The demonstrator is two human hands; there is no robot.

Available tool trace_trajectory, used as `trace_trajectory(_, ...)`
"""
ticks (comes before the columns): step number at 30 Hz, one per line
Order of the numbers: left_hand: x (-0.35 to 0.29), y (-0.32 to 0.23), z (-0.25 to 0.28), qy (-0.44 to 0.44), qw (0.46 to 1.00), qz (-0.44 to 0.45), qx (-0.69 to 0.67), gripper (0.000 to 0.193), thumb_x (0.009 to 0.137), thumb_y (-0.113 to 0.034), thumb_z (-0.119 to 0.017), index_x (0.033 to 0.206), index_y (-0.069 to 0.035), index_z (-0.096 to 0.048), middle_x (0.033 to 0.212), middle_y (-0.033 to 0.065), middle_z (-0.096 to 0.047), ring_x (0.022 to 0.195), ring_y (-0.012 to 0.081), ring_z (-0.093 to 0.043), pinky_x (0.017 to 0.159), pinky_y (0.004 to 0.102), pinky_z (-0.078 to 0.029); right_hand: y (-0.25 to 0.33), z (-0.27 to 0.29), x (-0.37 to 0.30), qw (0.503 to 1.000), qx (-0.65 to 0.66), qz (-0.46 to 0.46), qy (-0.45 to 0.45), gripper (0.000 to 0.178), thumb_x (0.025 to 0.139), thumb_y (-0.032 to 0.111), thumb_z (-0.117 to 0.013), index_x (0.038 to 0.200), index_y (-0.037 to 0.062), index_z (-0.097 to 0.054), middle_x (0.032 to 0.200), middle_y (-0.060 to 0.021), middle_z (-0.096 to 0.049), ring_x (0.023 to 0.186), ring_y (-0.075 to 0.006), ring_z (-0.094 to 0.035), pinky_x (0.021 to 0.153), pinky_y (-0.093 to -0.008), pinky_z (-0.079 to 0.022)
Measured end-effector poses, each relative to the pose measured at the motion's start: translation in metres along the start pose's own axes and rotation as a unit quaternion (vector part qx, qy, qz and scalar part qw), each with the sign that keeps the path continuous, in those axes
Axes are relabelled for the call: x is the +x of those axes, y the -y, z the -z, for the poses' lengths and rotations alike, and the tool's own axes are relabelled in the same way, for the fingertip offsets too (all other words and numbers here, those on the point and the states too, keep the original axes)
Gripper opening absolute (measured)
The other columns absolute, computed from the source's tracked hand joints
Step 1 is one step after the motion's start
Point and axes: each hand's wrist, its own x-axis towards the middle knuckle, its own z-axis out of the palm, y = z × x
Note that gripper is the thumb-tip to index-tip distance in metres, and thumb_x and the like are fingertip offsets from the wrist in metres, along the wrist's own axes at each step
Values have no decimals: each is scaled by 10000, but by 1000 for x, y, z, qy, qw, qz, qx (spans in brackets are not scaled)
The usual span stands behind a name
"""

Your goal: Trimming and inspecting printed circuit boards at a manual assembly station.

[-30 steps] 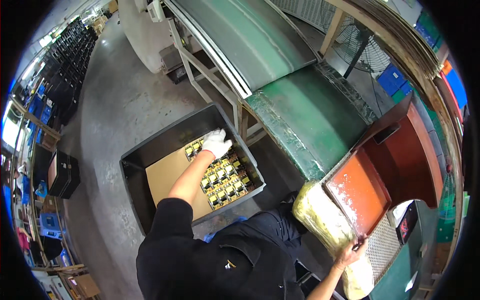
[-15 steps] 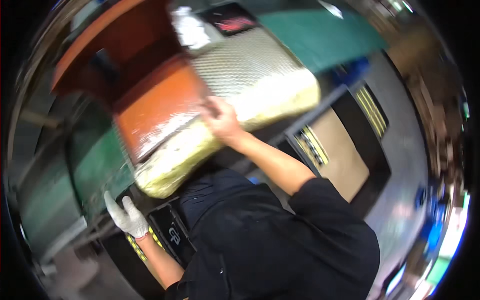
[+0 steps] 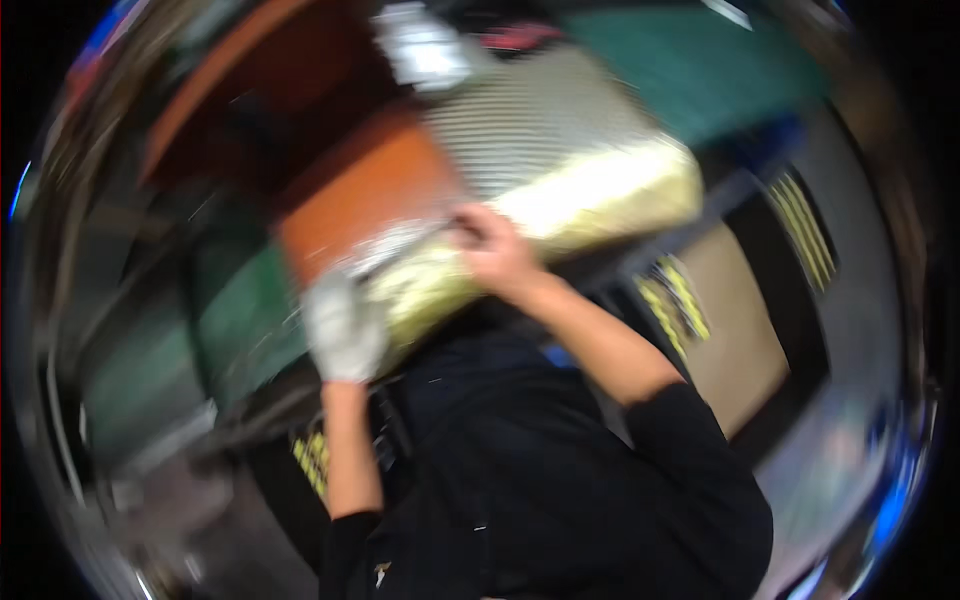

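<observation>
Blurry from over here, can't tell if my left hand (image 3: 345,328) or right hand (image 3: 497,256) grips anything. Orange tray (image 3: 368,190) sits just beyond both; a hasty left swipe could knock it askew.

The one view looks steeply down from the person's head, through the left of two wide fisheye lenses. The wearer's black shirt (image 3: 580,480) fills 6 o'clock, close to the lens. Farther out, the bench (image 3: 545,115) stretches toward 1 o'clock and a black bin (image 3: 788,275) sits at 3 o'clock. Edges bow toward the round, dark rim; motion blurs the picture.
</observation>
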Motion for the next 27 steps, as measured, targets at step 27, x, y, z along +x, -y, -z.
trace_trajectory(27,-32,-3,-25,-101,984,139,35,499,854,-521,-681,1097,-86,-700,1112,164,-683,1020,390,-642,1071,562,-470,-50,-66,212,948,-208,215,104,299,1055,237,-652,1248,23,-727,1130,-96,-786,1015,-239,-722,914,-297,-543)
